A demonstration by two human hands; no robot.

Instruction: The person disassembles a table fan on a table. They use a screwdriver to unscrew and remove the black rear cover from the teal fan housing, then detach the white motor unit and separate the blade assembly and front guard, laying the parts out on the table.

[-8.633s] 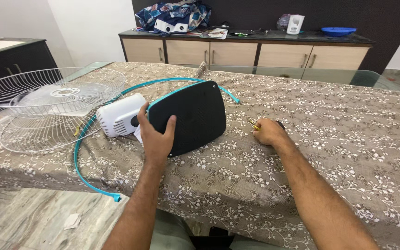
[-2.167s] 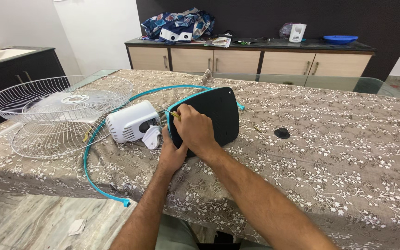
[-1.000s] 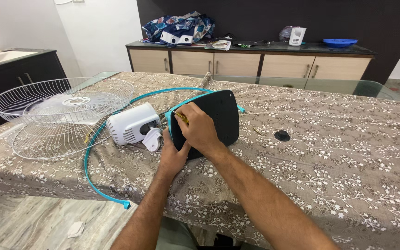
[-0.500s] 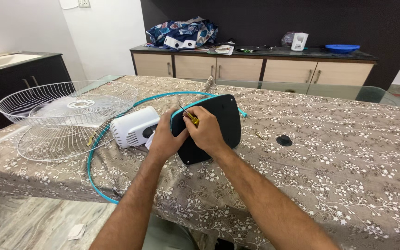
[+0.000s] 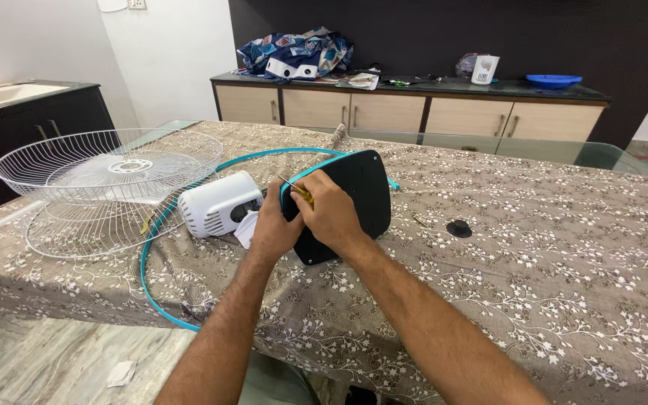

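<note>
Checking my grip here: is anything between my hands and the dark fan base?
Nothing visible. Left hand grips the base at its edge; right hand, holding a screwdriver, rests on it.

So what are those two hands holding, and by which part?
The right hand grips a small screwdriver by its yellow handle. The left hand holds the dark fan base at its near left edge.

A dark wall (image 5: 429,30) stood behind a long sideboard (image 5: 414,109) with beige doors; white walls (image 5: 181,52) lay leftward, a marbled floor (image 5: 54,360) below.
</note>
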